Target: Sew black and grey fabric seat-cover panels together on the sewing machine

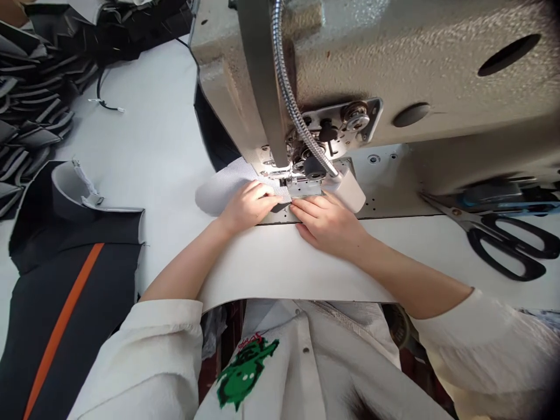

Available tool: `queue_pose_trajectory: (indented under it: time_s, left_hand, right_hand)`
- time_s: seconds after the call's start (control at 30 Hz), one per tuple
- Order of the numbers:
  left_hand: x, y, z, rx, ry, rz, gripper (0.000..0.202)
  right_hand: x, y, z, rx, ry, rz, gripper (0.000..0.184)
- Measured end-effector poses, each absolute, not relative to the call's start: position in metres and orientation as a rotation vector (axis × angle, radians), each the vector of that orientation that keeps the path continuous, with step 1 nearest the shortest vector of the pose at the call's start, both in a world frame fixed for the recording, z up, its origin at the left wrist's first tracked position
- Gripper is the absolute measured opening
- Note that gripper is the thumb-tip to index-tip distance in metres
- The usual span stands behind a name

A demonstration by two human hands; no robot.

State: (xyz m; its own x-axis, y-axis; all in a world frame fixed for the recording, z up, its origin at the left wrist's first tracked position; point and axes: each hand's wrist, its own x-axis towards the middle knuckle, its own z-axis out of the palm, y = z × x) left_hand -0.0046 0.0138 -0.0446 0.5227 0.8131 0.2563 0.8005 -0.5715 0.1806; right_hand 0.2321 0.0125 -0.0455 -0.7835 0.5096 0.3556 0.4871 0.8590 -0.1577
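Under the needle area of the sewing machine [301, 163] lies a light grey mesh fabric piece [231, 178], its underside dark near the needle plate. My left hand [251, 204] rests on the fabric's near edge, its fingers drawn together with the thumb and gripping it. Just right of it, my right hand [328, 221] lies flat on the machine bed, fingers stretched out, fingertips at the fabric's right end by the presser foot. The two hands' fingertips nearly meet. Part of the fabric is hidden under my left hand and the machine head.
Large scissors [494, 230] with black handles lie at the right. On the left, a black panel with an orange stripe [65, 326] spreads over the white table [170, 140]. Stacked dark pieces [30, 122] fill the far left. A metal flexible lamp [291, 93] hangs before the machine.
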Motion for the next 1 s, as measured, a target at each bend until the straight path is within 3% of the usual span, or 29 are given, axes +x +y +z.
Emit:
queue_pose_trajectory:
  time_s: [1.0]
  left_hand:
    - [-0.015,0.041,-0.052,2.582,1.659,0.685,0.031]
  right_hand:
    - [0.229,0.014,-0.041,-0.702,-2.610,0.058,0.029]
